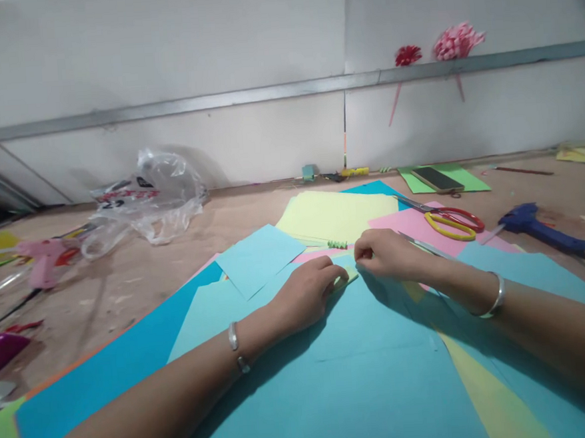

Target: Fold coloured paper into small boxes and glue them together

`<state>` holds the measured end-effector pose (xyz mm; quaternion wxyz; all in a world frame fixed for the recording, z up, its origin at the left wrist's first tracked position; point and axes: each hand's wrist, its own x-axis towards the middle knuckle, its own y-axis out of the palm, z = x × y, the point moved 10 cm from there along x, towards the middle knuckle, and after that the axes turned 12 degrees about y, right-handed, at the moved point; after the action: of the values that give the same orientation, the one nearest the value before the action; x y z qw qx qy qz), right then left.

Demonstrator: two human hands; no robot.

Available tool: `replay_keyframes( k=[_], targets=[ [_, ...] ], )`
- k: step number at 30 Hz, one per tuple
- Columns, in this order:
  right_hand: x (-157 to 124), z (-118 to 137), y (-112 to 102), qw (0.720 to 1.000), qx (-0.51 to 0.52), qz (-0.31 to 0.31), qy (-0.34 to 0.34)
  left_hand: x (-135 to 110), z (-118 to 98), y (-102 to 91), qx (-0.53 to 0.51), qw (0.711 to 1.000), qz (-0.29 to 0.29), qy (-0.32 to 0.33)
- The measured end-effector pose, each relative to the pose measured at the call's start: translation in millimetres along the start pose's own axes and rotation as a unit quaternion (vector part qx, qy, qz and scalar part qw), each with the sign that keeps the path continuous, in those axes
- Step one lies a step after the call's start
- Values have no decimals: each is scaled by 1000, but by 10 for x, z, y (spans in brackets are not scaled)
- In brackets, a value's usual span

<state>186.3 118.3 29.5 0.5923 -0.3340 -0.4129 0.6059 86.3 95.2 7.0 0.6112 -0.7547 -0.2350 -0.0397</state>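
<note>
My left hand (310, 288) is closed with its fingertips on a small folded pale green paper strip (349, 280), low over light blue paper sheets (384, 386). At the strip's far end, my right hand (386, 254) is curled into a pinch. Whatever lies between its fingertips is hidden. Just beyond both hands sits a small zigzag-folded green paper piece (337, 244). A smaller blue sheet (262, 258) lies to the left of it, and a stack of pale yellow paper (339, 212) lies behind.
Scissors (450, 224) with red and yellow handles rest on pink paper at right, near a blue glue gun (543, 228). A phone (437, 179) lies behind them. On the left are a pink glue gun (45, 259) and a plastic bag (150, 195). Paper flowers (458, 40) hang on the wall rail.
</note>
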Motion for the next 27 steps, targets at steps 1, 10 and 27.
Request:
replay_keyframes(
  k=[1,10,27],
  targets=[
    [-6,-10,-12,1000,4,11,10,5,-3,8,2,1000,4,3],
    [-25,-131,28,982,119,108,95,41,41,12,-19,1000,10,16],
    [-81,-1042,-592,965,-223,33,136,45,117,61,-25,1000,1,14]
  ],
)
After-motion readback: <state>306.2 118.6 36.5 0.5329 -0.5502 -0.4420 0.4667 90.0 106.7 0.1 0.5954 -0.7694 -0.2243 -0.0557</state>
